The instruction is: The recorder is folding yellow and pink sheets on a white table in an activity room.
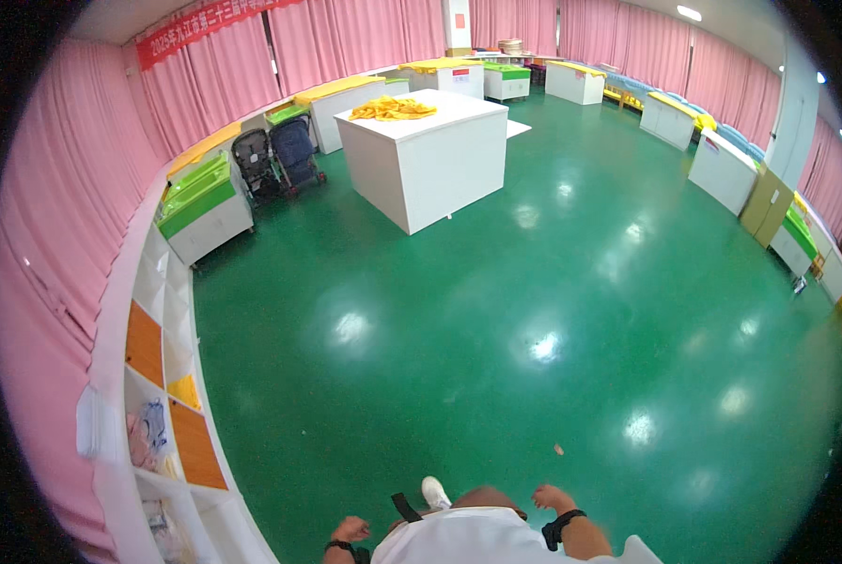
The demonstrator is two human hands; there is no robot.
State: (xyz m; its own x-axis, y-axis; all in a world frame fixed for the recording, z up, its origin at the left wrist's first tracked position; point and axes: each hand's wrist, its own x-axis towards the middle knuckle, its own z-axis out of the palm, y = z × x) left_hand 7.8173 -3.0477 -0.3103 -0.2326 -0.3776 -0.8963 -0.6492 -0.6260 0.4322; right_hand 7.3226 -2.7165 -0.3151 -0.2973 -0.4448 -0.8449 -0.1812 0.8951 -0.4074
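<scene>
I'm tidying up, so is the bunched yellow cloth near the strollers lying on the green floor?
No, the bunched yellow cloth lies on top of the white block-shaped table.

The room is bright and evenly lit by ceiling lights (689, 13) at the upper right, which leave white glare spots across the middle and right of the glossy floor (421, 376), while the fisheye bends the curtains (50, 235) at left inside black corners, the far right edge murky and soft.
</scene>
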